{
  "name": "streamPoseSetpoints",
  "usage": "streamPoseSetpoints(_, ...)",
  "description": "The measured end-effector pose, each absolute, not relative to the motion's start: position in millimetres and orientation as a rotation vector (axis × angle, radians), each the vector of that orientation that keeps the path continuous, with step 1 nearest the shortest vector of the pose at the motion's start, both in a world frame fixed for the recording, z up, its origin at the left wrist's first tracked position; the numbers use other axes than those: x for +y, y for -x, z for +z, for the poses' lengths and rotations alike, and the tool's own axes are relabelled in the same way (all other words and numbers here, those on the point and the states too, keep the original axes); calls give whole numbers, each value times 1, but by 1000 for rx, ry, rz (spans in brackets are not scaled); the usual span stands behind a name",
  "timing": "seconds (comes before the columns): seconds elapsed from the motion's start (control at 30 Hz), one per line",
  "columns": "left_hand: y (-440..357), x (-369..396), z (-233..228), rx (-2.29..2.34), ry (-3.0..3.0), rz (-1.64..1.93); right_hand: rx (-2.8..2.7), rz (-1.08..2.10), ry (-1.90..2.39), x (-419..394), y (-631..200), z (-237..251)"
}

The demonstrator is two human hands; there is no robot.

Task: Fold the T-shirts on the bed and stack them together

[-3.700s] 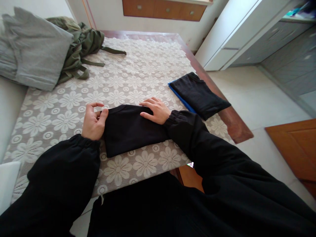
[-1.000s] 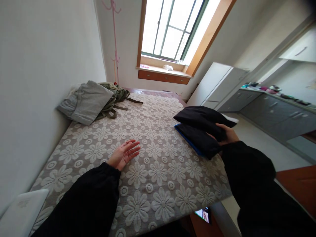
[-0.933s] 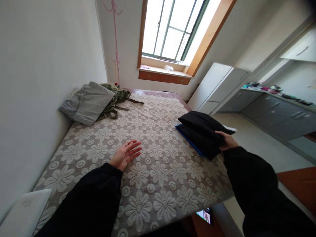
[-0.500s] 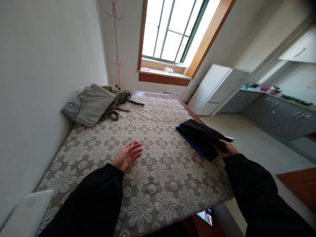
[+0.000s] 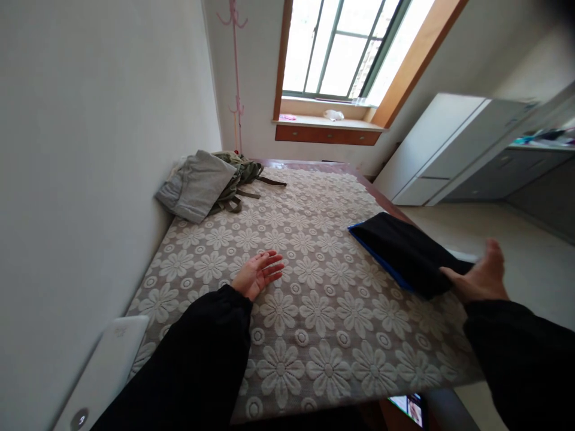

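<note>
The right hand (image 5: 478,281), fingers spread loose, touches the near end of the folded black clothes (image 5: 406,251), which run away from it; left hand (image 5: 260,274) lies slack and empty, well apart.

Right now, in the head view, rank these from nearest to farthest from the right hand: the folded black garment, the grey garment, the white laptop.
1. Folded black garment: at the right hand, fingers on its near end, table's right edge.
2. Grey garment: far left, by the wall.
3. White laptop: near left corner.
</note>
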State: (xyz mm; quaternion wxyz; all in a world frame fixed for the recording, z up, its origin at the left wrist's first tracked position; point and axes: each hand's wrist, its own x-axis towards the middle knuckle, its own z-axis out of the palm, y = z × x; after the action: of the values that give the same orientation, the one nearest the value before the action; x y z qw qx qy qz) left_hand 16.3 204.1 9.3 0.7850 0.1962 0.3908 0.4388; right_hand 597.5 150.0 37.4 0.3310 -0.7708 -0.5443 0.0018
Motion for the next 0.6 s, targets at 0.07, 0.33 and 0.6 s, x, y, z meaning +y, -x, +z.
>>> streamPoseSetpoints(0.07,-16,204,8,835,-426,947,-1588,-168,2058,164,-606,48)
streamPoseSetpoints(0.33,-15,203,9,848,-434,967,-2147,-101,1926,257,-530,65)
streamPoseSetpoints(0.6,14,224,18,999,-480,1155,-2313,-136,2273,264,-473,6)
